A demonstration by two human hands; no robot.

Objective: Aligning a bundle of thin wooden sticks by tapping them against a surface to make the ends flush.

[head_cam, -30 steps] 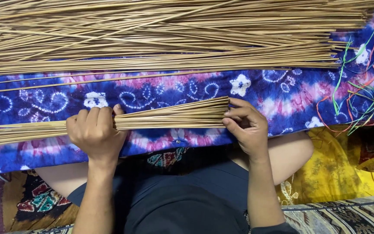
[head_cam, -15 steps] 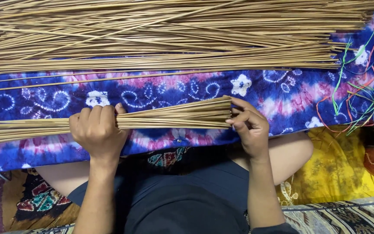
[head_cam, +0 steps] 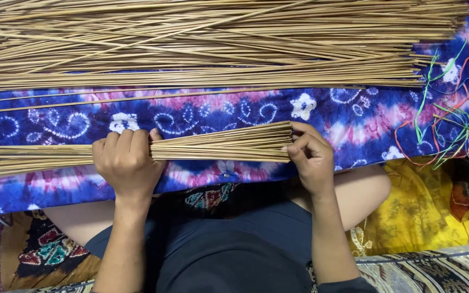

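Bundle of thin sticks (head_cam: 218, 145): lies across near lap on blue cloth (head_cam: 354, 119). Left hand (head_cam: 127, 163) closed around its middle; right hand (head_cam: 311, 157) pinches the right-end tips. Likely light, springy, brittle; best gripped mid-length. Larger stick pile (head_cam: 202, 43) far.

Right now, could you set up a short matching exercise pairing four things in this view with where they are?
Things:
1. left hand
2. right hand
3. loose stick pile
4. coloured strings

Places:
A. far right on the cloth
B. across the top
C. wrapped around the bundle's middle
D. at the bundle's cut ends

Pairs: 1-C, 2-D, 3-B, 4-A
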